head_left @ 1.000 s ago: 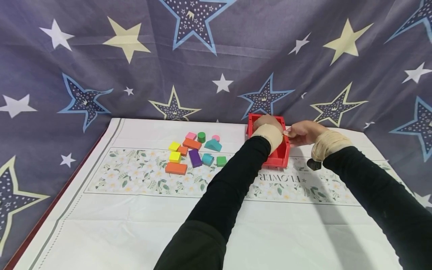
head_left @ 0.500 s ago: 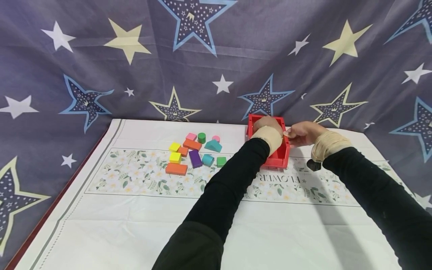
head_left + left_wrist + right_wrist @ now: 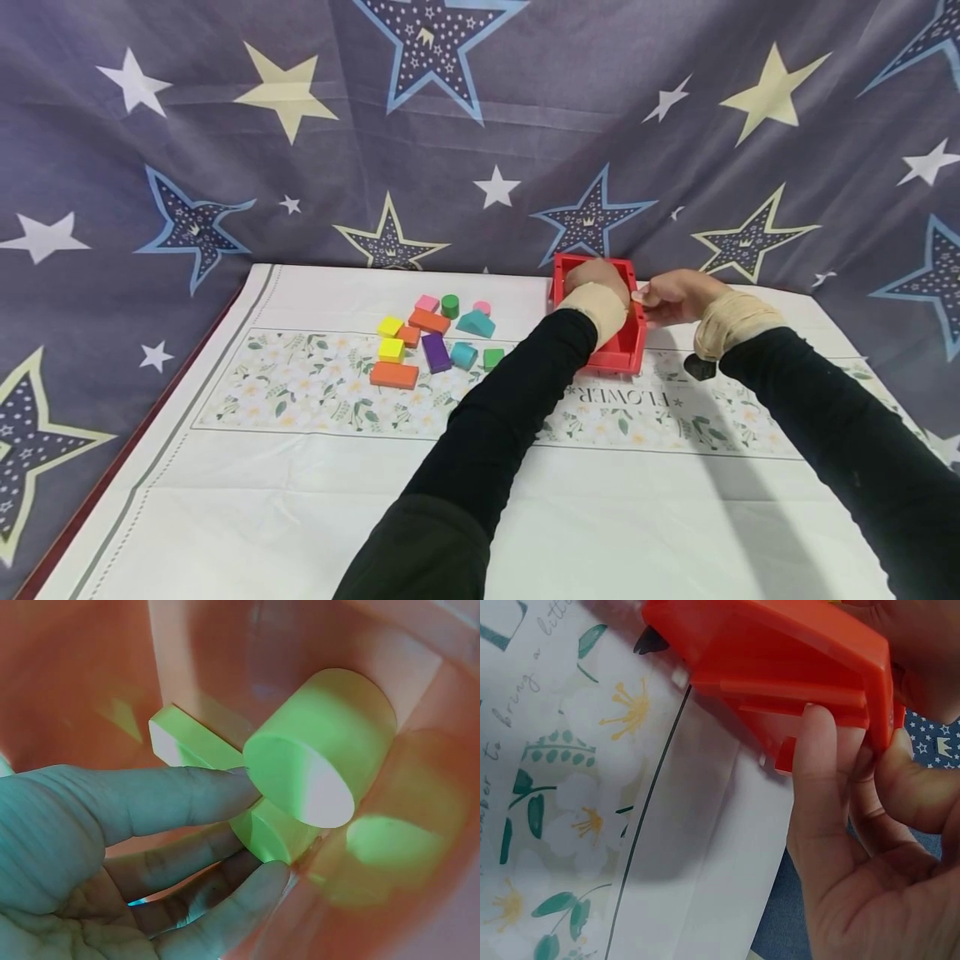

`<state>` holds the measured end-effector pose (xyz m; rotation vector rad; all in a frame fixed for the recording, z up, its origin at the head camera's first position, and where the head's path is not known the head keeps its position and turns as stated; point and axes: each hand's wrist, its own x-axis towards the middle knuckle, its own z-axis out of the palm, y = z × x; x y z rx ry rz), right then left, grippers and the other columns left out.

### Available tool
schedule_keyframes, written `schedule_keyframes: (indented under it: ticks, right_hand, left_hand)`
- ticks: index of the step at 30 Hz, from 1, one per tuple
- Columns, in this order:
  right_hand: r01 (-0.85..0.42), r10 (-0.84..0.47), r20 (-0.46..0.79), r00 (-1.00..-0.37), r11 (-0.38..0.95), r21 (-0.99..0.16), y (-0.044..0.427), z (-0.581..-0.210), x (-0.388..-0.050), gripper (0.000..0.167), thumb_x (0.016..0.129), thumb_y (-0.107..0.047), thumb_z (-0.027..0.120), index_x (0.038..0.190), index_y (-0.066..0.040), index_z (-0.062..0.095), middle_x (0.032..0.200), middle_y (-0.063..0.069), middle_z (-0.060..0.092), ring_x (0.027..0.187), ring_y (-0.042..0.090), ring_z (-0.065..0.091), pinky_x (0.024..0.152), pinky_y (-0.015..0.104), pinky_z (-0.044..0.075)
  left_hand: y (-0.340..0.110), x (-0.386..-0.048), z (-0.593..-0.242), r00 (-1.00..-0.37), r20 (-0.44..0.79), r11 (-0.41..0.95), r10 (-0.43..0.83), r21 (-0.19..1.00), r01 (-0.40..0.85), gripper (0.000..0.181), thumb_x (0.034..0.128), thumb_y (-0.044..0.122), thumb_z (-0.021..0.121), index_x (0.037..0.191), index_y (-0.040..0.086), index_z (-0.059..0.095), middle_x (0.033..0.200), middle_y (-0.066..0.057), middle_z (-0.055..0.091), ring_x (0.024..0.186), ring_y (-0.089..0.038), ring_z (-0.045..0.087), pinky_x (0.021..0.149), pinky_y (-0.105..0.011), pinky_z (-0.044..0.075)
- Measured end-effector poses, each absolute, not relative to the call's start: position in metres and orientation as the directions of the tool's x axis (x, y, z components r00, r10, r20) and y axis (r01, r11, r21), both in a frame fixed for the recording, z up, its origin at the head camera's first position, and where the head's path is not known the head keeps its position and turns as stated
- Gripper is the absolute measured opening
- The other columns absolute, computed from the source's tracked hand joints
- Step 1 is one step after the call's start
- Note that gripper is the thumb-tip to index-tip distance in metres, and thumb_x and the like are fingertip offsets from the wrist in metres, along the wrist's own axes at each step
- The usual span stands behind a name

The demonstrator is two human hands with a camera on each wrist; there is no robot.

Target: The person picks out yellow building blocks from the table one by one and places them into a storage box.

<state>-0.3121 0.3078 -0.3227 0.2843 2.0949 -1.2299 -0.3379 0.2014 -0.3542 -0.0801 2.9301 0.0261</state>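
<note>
My left hand point(image 3: 597, 275) reaches down inside a red bin point(image 3: 617, 363) at the back right of the table. In the left wrist view its thumb and fingers are curled round a small yellow-green block point(image 3: 271, 834) with a rounded side. A larger yellow-green cylinder block point(image 3: 337, 742) leans right by the thumb tip, and a flat oblong block point(image 3: 196, 736) lies behind it. My right hand point(image 3: 678, 296) grips the bin's right rim; in the right wrist view its thumb and fingers pinch the red plastic wall point(image 3: 795, 652).
Several coloured blocks lie left of the bin, among them a purple block point(image 3: 435, 352), an orange block point(image 3: 393, 375), a teal triangle block point(image 3: 476, 323) and a green block point(image 3: 492, 358). A star-patterned curtain point(image 3: 300, 183) hangs behind the white tablecloth point(image 3: 262, 500).
</note>
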Motion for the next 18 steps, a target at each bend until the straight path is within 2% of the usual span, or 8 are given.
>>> schedule_keyframes:
  ticks: [8, 13, 18]
  right_hand:
    - [0.498, -0.151, -0.637, -0.756, 0.501, -0.708, 0.308, -0.324, -0.311, 0.009, 0.105, -0.004, 0.041, 0.098, -0.004, 0.047, 0.074, -0.001, 0.057, 0.067, 0.007, 0.060, 0.070, 0.024, 0.058]
    - [0.498, -0.155, -0.640, -0.752, 0.503, -0.707, 0.307, -0.324, -0.311, 0.004, 0.105, -0.006, 0.042, 0.104, -0.003, 0.045, 0.074, -0.002, 0.056, 0.068, 0.006, 0.060, 0.071, 0.023, 0.058]
    - [0.498, -0.159, -0.650, -0.743, 0.517, -0.696, 0.307, -0.324, -0.312, 0.007, 0.106, -0.007, 0.043, 0.110, -0.003, 0.044, 0.074, -0.003, 0.056, 0.068, 0.006, 0.060, 0.072, 0.023, 0.059]
  left_hand:
    - [0.197, -0.332, -0.353, -0.979, -0.202, 0.999, -0.007, -0.033, 0.000, 0.033, 0.0995, 0.043, 0.055, 0.126, 0.032, 0.070, 0.117, 0.015, 0.072, 0.088, -0.008, 0.068, 0.076, -0.033, 0.057]
    - [0.195, -0.325, -0.349, -0.981, -0.196, 0.999, 0.002, -0.050, 0.012, 0.032, 0.1000, 0.042, 0.055, 0.127, 0.033, 0.069, 0.118, 0.017, 0.072, 0.091, -0.007, 0.068, 0.079, -0.032, 0.054]
    - [0.193, -0.321, -0.346, -0.980, -0.198, 0.997, 0.013, -0.068, 0.027, 0.032, 0.1005, 0.042, 0.054, 0.129, 0.035, 0.067, 0.122, 0.018, 0.070, 0.094, -0.006, 0.068, 0.081, -0.031, 0.054]
